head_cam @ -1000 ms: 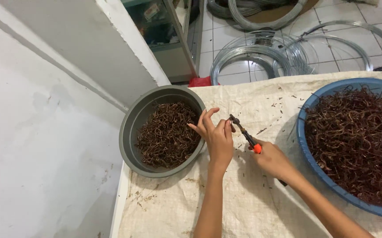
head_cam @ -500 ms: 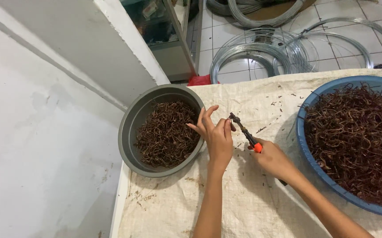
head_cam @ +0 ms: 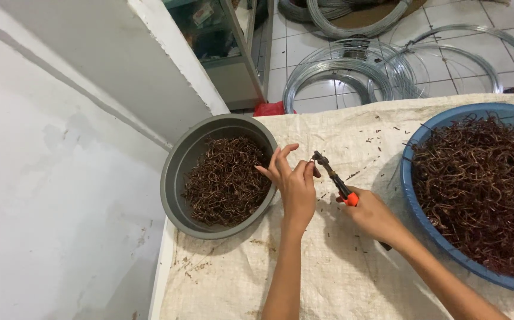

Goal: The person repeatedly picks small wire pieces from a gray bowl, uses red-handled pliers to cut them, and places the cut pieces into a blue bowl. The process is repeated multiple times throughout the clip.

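Observation:
My right hand (head_cam: 370, 214) grips pliers (head_cam: 331, 175) with orange-and-black handles, their jaws pointing up and left. My left hand (head_cam: 294, 181) pinches a small brown wire piece right at the plier jaws, other fingers spread. Just left of that hand sits a grey bowl (head_cam: 177, 184) holding a heap of short brown bent wire pieces (head_cam: 227, 181). At the right, a big blue basin (head_cam: 414, 195) is piled with many more brown wire hooks (head_cam: 482, 184).
A woven white sack cloth (head_cam: 340, 278) covers the table, dotted with wire scraps. A white wall (head_cam: 55, 178) is at the left. Beyond the table, coils of grey steel wire (head_cam: 351, 71) lie on the tiled floor beside a cabinet (head_cam: 221, 47).
Both hands stay almost in place at the plier jaws; the view has shifted only slightly.

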